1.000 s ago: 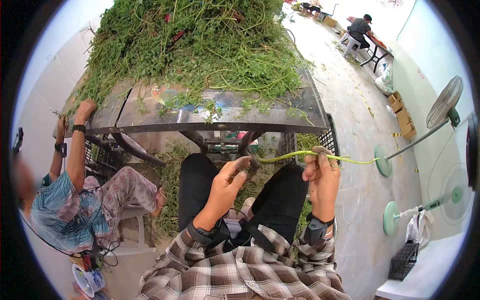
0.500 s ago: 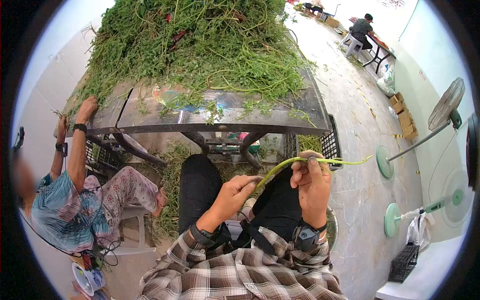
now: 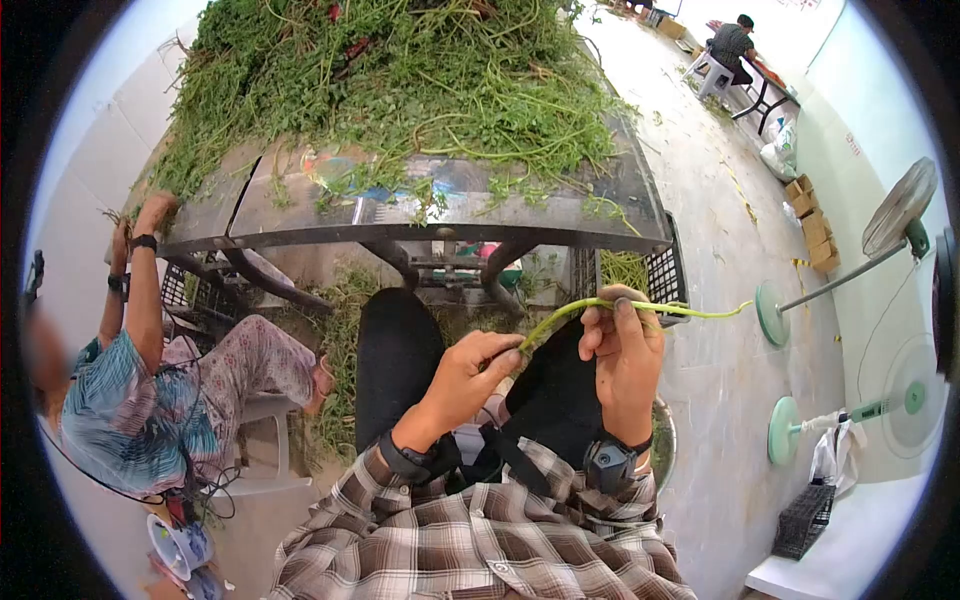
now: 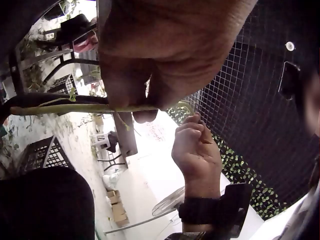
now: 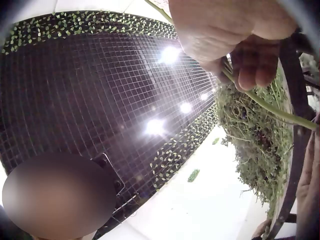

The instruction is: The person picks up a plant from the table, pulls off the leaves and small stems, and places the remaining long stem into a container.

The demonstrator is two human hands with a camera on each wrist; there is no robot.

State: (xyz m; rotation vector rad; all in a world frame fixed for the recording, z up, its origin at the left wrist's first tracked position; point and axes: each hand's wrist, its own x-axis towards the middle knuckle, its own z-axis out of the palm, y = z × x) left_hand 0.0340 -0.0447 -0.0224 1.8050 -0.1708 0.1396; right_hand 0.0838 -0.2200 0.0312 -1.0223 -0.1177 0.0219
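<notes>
A long green plant stem point(image 3: 560, 313) runs between my two hands in the head view, bowed downward at its left end. My left hand point(image 3: 462, 385) pinches that lower end between thumb and fingers. With thumb and fingertips, my right hand point(image 3: 628, 360) grips the stem farther along, and its thin end sticks out to the right. In the left wrist view the stem point(image 4: 65, 108) passes under the fingers of the near hand. The right wrist view has the stem point(image 5: 280, 112) crossing beneath the curled fingers point(image 5: 247, 70).
A large heap of leafy green stems point(image 3: 400, 90) covers the table point(image 3: 460, 230) in front. Black crates point(image 3: 662, 280) stand under its edge. Another person point(image 3: 140, 410) sits at the left, hands at the table. Standing fans point(image 3: 900, 205) are on the right.
My left hand, first apart from the stem, has come to its left end and pinched it. The right hand has shifted slightly left, and the stem now bows downward.
</notes>
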